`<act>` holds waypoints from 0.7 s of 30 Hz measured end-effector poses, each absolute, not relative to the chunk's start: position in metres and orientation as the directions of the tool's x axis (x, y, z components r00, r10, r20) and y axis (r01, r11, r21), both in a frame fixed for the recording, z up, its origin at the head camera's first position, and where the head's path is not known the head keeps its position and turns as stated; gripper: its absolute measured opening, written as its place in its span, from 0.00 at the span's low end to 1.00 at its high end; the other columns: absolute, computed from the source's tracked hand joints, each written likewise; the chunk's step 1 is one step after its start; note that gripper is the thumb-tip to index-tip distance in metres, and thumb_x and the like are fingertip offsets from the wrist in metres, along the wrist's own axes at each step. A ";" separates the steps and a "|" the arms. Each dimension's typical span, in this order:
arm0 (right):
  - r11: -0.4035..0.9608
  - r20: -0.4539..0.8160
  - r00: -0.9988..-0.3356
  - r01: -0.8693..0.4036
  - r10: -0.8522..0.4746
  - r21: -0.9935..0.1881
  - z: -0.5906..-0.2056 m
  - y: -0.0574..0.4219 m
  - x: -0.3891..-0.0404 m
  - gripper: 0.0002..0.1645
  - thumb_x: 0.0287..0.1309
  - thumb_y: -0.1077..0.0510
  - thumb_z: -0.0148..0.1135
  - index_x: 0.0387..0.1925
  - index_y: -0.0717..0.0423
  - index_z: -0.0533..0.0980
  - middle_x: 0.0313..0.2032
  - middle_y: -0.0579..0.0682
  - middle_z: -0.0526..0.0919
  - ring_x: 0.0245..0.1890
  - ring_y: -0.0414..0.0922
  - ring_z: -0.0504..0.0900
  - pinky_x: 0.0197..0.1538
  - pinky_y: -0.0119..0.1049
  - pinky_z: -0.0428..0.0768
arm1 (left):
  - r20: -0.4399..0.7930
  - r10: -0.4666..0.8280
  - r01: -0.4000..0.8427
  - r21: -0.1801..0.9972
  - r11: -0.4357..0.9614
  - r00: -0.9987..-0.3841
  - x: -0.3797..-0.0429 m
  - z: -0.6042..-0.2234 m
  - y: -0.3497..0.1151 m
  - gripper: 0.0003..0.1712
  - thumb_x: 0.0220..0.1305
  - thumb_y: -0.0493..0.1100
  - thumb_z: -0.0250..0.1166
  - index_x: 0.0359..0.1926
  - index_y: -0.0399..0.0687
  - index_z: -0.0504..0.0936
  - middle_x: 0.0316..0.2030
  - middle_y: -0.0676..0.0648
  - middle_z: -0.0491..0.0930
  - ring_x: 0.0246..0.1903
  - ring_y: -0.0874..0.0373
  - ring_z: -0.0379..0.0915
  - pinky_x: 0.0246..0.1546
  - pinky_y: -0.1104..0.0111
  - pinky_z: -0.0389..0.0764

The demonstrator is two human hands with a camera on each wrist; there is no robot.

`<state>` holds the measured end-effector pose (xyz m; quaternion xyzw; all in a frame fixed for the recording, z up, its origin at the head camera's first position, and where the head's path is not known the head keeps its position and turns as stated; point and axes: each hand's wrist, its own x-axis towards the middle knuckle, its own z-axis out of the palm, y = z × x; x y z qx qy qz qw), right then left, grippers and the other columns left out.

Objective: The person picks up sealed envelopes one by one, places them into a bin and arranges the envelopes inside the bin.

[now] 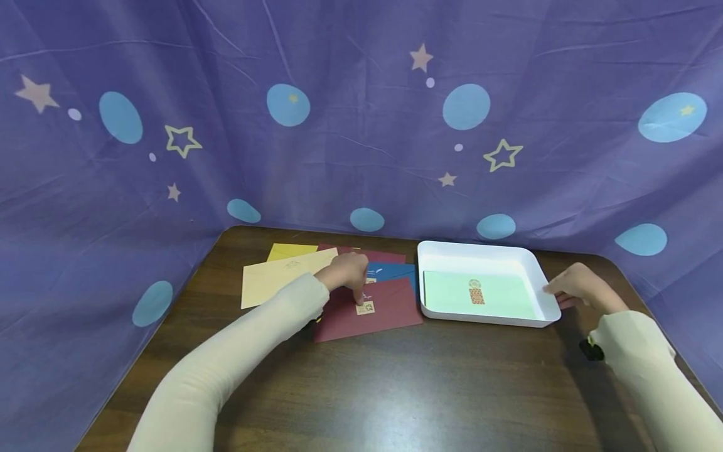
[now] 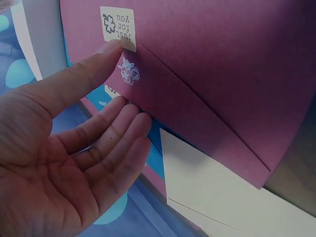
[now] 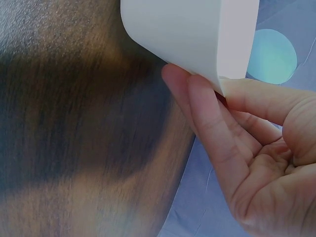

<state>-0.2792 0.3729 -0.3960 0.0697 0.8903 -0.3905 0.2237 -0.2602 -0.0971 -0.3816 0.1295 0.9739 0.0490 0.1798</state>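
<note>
My left hand [image 1: 347, 271] is over a maroon envelope [image 1: 395, 311]. Its thumb tip touches the "just for you" sticker [image 2: 118, 28] on the flap. The other fingers, loosely extended, lie along the envelope's edge, over a blue envelope [image 1: 398, 270]. At the right, my right hand [image 1: 582, 287] pinches the near right corner of a white tray [image 1: 477, 252], thumb at the rim and fingers below it. Inside the tray lies a mint green envelope [image 1: 452, 295] bearing a round mark and a red stamp-like sticker [image 1: 477, 296].
Left of the maroon envelope lies a cream envelope [image 1: 262, 285], overlapping a yellow envelope [image 1: 290, 250]. Another maroon envelope [image 1: 390, 257] is behind the blue one. The dark wooden table [image 1: 395, 395] meets a purple curtain [image 1: 361, 157] at its back and sides.
</note>
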 end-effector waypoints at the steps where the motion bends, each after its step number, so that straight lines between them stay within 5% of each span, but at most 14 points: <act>1: 0.686 -0.453 -0.890 0.300 -0.049 -0.663 -0.396 0.373 -0.279 0.18 0.59 0.66 0.68 0.43 0.82 0.78 0.25 0.47 0.83 0.26 0.42 0.85 0.36 0.41 0.89 | -0.341 0.265 0.233 0.133 0.963 -0.902 -0.261 -0.382 -0.097 0.19 0.42 0.45 0.86 0.24 0.49 0.81 0.27 0.53 0.81 0.28 0.58 0.71 0.27 0.65 0.73; 13: 0.685 -0.453 -0.890 0.298 -0.053 -0.665 -0.396 0.372 -0.280 0.18 0.61 0.66 0.67 0.44 0.83 0.78 0.24 0.47 0.84 0.26 0.42 0.85 0.35 0.41 0.89 | -0.380 0.192 0.193 0.038 0.981 -0.905 -0.268 -0.389 -0.095 0.24 0.39 0.51 0.88 0.30 0.51 0.82 0.33 0.54 0.82 0.34 0.58 0.68 0.41 0.58 0.75; 21: 0.676 -0.450 -0.891 0.297 -0.058 -0.675 -0.399 0.374 -0.280 0.18 0.61 0.67 0.66 0.44 0.83 0.78 0.23 0.47 0.84 0.26 0.42 0.85 0.34 0.40 0.88 | -0.378 0.189 0.198 0.016 0.980 -0.906 -0.271 -0.392 -0.095 0.32 0.37 0.52 0.88 0.42 0.48 0.83 0.39 0.53 0.83 0.37 0.58 0.70 0.43 0.58 0.76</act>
